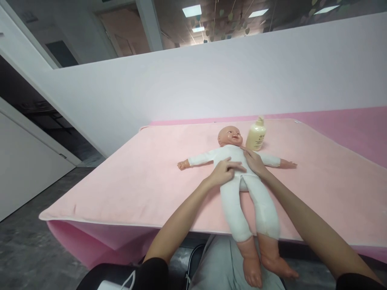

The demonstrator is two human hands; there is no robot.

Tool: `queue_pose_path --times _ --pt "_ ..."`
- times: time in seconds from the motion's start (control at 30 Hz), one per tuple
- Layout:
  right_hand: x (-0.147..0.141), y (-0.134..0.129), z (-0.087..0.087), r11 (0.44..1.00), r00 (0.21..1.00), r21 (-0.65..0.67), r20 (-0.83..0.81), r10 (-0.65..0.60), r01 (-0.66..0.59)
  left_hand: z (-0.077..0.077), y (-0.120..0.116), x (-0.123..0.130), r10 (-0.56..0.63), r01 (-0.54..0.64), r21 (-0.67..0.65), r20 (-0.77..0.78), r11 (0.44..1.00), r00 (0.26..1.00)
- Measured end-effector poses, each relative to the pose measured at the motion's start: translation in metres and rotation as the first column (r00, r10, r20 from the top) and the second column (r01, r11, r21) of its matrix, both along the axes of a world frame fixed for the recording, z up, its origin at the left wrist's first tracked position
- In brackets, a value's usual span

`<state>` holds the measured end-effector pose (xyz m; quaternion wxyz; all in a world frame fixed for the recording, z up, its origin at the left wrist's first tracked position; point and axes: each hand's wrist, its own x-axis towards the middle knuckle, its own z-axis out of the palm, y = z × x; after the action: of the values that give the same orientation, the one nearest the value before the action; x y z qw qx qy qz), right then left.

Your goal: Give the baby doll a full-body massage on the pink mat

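Over the pink-draped desk's (pixel 127 181) near edge sprawls the white-clad plastic doll (pixel 231 153), left hand (pixel 224 173) and right hand (pixel 254 162) unclenched on its torso, the yellow pump bottle's (pixel 255 137) print illegible.

Black sleeves (pixel 152 274) ending above bare forearms, plain fabric, loose pale grey-green trousers (pixel 229 262) with visible creases, hands without gloves.

No text can be read for certain. The pale yellow plastic pump bottle (pixel 255 136), at the far side of the pale pink cloth mat (pixel 151 173), carries dark printing on its front — several short lines, too small and blurred to make out.
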<state>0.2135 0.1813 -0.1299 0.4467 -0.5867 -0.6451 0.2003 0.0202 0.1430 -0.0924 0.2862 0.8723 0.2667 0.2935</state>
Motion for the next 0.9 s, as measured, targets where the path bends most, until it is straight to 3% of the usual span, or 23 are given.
queue_pose_path --times 0.1,0.2,0.3,0.4,0.47,0.53,0.6,0.67,0.77,0.9 --pt "0.0 -0.001 0.0 0.999 0.999 0.023 -0.018 -0.03 0.031 0.008 -0.007 0.002 -0.135 0.144 0.027 -0.215 0.989 0.967" --pt "-0.003 -0.004 0.002 0.998 0.998 0.051 -0.051 -0.026 0.029 0.009 -0.004 0.001 -0.075 0.123 0.114 -0.357 0.986 0.931" --pt "-0.006 -0.007 0.008 0.996 0.98 0.087 -0.199 0.009 0.009 0.004 0.004 -0.002 0.06 -0.001 0.147 -0.392 0.989 0.918" --pt "-0.006 -0.009 0.017 0.997 0.876 0.056 -0.476 0.074 -0.053 -0.004 0.013 -0.005 0.215 -0.18 0.127 -0.361 0.975 0.907" --pt "-0.004 -0.013 0.024 0.987 0.778 0.031 -0.611 0.145 -0.159 -0.01 0.02 -0.007 0.295 -0.277 0.102 -0.319 0.956 0.901" --pt "-0.003 -0.018 0.032 0.934 0.707 0.012 -0.65 0.279 -0.357 -0.017 0.026 -0.008 0.363 -0.354 0.08 -0.26 0.932 0.895" --pt "-0.005 -0.024 0.039 0.829 0.676 -0.041 -0.602 0.425 -0.558 -0.023 0.031 -0.009 0.42 -0.415 0.066 -0.175 0.907 0.89" --pt "-0.008 -0.03 0.043 0.758 0.693 -0.106 -0.502 0.517 -0.643 -0.028 0.035 -0.009 0.469 -0.466 0.051 -0.06 0.883 0.881" --pt "-0.015 -0.036 0.046 0.764 0.75 -0.114 -0.327 0.575 -0.635 -0.032 0.039 -0.008 0.513 -0.516 0.014 0.09 0.857 0.854" --pt "-0.021 -0.04 0.044 0.775 0.779 -0.098 -0.014 0.627 -0.625 -0.032 0.04 -0.006 0.533 -0.536 -0.021 0.143 0.844 0.834"
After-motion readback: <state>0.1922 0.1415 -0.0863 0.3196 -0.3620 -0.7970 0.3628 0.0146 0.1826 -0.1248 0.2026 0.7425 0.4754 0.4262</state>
